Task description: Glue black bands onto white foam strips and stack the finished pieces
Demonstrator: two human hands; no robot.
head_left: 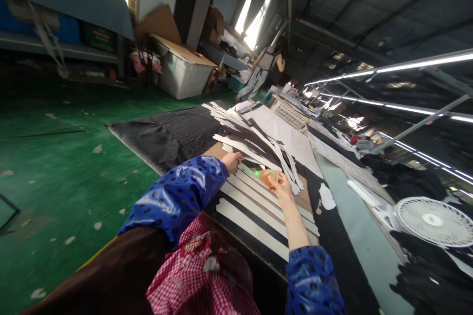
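Observation:
In the head view, my right hand (283, 188) is wrapped round a squeeze bottle (266, 176) of amber liquid. Its green nozzle points left, toward my left hand (231, 162). The fingers of that left hand are pinched together just past the nozzle tip, and what is between them is too small to make out. Under both hands, long pale strips (253, 226) lie side by side with dark gaps on a brown board (303, 197). Beyond them fans out a loose pile of white and dark strips (254, 139).
A black sheet (162, 133) covers the table's left part. To the right are a white scrap (327, 197), a white fan (432, 221) and dark cloth (424, 270). A plastic crate (288, 114) stands farther back. A person (260, 71) is in the aisle beyond a grey bin (183, 71).

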